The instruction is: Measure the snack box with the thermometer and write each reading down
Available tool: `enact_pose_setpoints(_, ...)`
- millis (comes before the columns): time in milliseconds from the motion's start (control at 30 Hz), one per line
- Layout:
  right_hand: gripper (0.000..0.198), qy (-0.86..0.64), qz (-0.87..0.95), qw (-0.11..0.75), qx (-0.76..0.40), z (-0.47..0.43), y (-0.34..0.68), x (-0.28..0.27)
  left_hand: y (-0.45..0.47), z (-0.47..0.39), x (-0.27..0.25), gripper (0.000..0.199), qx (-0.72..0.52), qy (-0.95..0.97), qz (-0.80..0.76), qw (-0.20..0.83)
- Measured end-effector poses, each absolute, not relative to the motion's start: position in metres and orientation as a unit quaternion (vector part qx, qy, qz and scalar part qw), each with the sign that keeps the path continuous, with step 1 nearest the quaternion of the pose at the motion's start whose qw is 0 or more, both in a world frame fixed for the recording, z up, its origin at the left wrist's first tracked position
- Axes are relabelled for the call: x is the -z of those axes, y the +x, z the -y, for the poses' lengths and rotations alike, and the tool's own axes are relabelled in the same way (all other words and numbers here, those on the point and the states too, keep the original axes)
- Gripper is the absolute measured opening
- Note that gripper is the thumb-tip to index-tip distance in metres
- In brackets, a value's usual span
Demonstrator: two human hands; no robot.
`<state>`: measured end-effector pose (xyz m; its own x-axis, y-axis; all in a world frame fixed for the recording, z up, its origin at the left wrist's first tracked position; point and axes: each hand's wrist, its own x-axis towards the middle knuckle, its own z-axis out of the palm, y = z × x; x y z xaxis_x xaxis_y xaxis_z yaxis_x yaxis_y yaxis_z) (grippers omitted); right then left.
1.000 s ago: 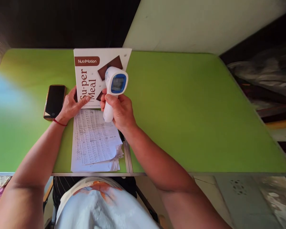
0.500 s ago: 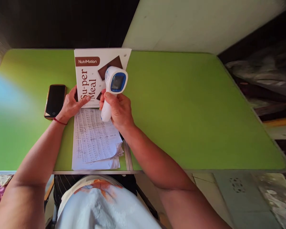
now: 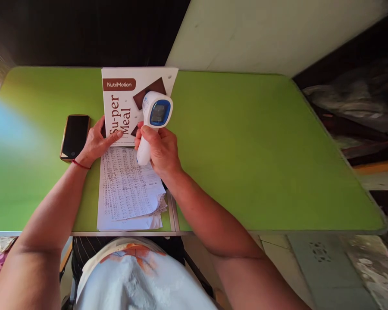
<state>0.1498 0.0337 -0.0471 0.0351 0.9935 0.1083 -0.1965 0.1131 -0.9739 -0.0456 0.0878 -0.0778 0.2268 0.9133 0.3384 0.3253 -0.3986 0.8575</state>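
My right hand (image 3: 163,148) is wrapped round the handle of a white infrared thermometer (image 3: 144,150). Its blue-rimmed screen faces me, and its head is in front of a white and brown box (image 3: 121,112) marked "NutriMotion Su-per Meal". At the box's lower left corner, my left hand (image 3: 98,140) grips the edge with the thumb on the front; its other fingers are partly hidden behind. Handwritten paper sheets (image 3: 126,189) lie stacked just below the box, their right edges curled.
A dark-screened phone (image 3: 75,137) lies to the left of my left hand on the green table (image 3: 261,150). A metal seam (image 3: 173,211) crosses the table by the papers. A pale wall (image 3: 239,34) rises behind, and cluttered shelves (image 3: 358,116) stand at the right.
The thermometer's screen now shows faint markings where it looked blank before. Both hands and the box have barely moved; the view has shifted slightly.
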Motion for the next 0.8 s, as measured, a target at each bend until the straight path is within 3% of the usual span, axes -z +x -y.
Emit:
enact_pose_setpoints(467, 0.062, -0.421, 0.449, 0.594, -0.517, -0.031, 0.149, 0.044, -0.046, -0.088, 0.078, 0.075, -0.436, 0.705, -0.450, 0.332)
enact_pose_setpoints(633, 0.064, -0.425, 0.480, 0.563, -0.522, -0.030, 0.158, 0.040, -0.047, -0.089, 0.081, 0.074, -0.443, 0.703, -0.446, 0.332)
enact_pose_setpoints(800, 0.058, -0.445, 0.568, 0.540, -0.433, -0.032, 0.196, 0.034, -0.046, -0.095, 0.089, 0.078, -0.453, 0.721, -0.449, 0.270)
